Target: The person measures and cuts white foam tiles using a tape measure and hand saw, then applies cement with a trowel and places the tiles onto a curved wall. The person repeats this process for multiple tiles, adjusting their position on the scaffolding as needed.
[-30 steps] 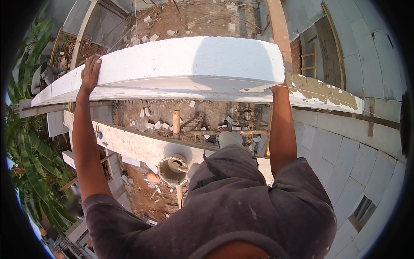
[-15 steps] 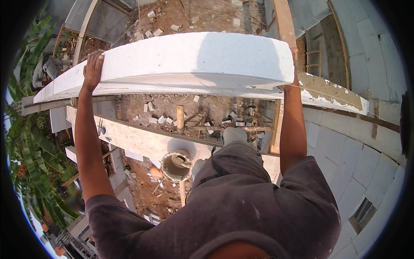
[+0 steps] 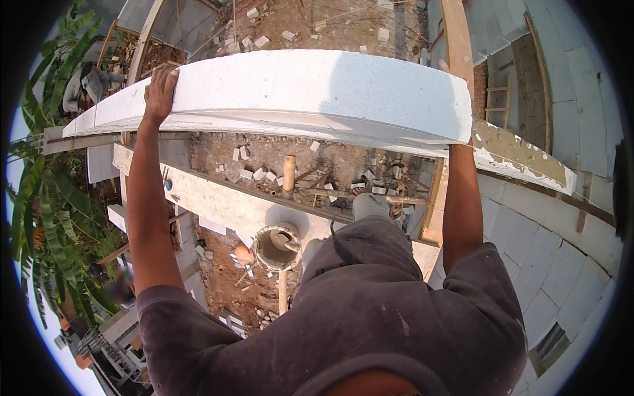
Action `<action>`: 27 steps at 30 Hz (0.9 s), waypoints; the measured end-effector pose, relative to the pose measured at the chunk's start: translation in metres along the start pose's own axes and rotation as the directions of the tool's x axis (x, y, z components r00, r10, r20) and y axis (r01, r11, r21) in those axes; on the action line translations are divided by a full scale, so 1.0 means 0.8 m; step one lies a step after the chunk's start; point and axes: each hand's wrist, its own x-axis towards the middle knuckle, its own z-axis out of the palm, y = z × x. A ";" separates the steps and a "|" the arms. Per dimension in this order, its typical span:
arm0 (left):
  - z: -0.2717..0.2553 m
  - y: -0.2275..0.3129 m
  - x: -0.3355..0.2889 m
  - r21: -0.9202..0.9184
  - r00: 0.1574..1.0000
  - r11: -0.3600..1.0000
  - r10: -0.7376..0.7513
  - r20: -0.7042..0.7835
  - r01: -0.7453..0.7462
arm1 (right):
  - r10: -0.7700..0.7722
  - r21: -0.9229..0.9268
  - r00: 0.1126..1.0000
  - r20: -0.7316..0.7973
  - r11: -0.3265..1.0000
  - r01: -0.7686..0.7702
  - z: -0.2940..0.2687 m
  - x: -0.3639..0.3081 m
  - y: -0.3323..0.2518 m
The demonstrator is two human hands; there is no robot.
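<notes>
A long white aerated concrete block (image 3: 264, 82) rests along the top of a narrow wall, its right part in shade. My left hand (image 3: 160, 94) is wrapped over the block's upper edge toward its left part. At the right end, my right hand (image 3: 444, 65) grips the block from behind; only a fingertip shows above the edge, and the block hides the rest. Right of the block, the wall top carries patchy grey-brown mortar (image 3: 518, 150), with a thin string running beside it.
Below me, a pale plank (image 3: 218, 198) carries a mortar-crusted bucket (image 3: 259, 256) with a tool inside. A bamboo pole (image 3: 289, 173) rises beside it. Rubble and broken blocks (image 3: 259, 173) lie far below. Block walls (image 3: 528, 237) stand at right; another person (image 3: 86, 86) is far left.
The view has shifted, so the whole scene sits farther right and slightly lower. My left hand keeps its hold on the block; less of my right hand now shows at the end.
</notes>
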 end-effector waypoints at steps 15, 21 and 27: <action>-0.003 0.022 -0.004 0.055 0.997 0.996 -0.074 -0.029 0.076 | -0.031 -0.366 0.999 -0.030 0.930 0.018 -0.030 0.024 0.028; 0.002 0.007 0.002 0.036 0.999 0.998 -0.048 -0.011 0.049 | 0.011 -0.387 0.995 -0.102 0.921 -0.050 -0.040 0.021 0.011; -0.005 -0.015 -0.021 0.034 0.995 0.996 -0.083 -0.061 0.085 | -0.382 -0.384 0.869 -0.316 0.889 0.251 -0.003 -0.035 -0.067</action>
